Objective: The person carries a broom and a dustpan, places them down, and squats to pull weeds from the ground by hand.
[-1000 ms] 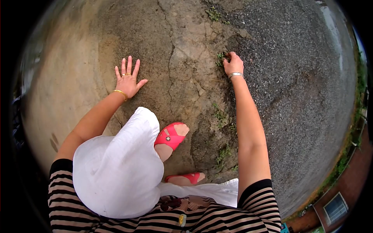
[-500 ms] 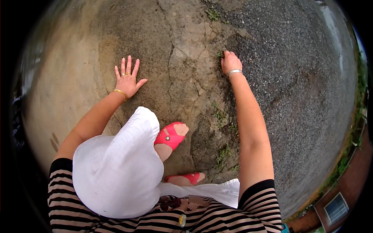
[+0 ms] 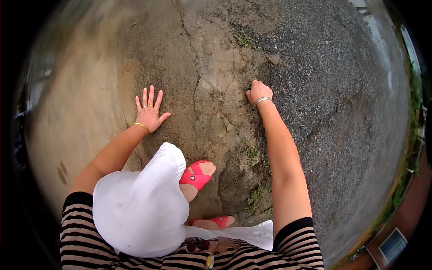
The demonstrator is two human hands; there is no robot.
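Note:
My left hand (image 3: 149, 111) is spread with its fingers apart over the cracked concrete (image 3: 175, 67), holding nothing; a gold bangle circles its wrist. My right hand (image 3: 259, 92), with a silver bangle behind it, is closed at the border between concrete and dark gravel (image 3: 342, 103). A bit of green weed shows at its fingertips, and whatever the fingers pinch is too small to make out. Below it, low weeds (image 3: 254, 195) grow along the same border.
Red sandals (image 3: 197, 176) on my feet and white cloth (image 3: 139, 211) over my knee are in the lower middle. Another weed tuft (image 3: 243, 38) grows farther up. At the right edge are a grass strip (image 3: 398, 195) and a framed panel (image 3: 393, 245).
Both hands, the feet and the ground appear lower in the view. My right hand has also shifted slightly left and remains closed; my left hand stays spread.

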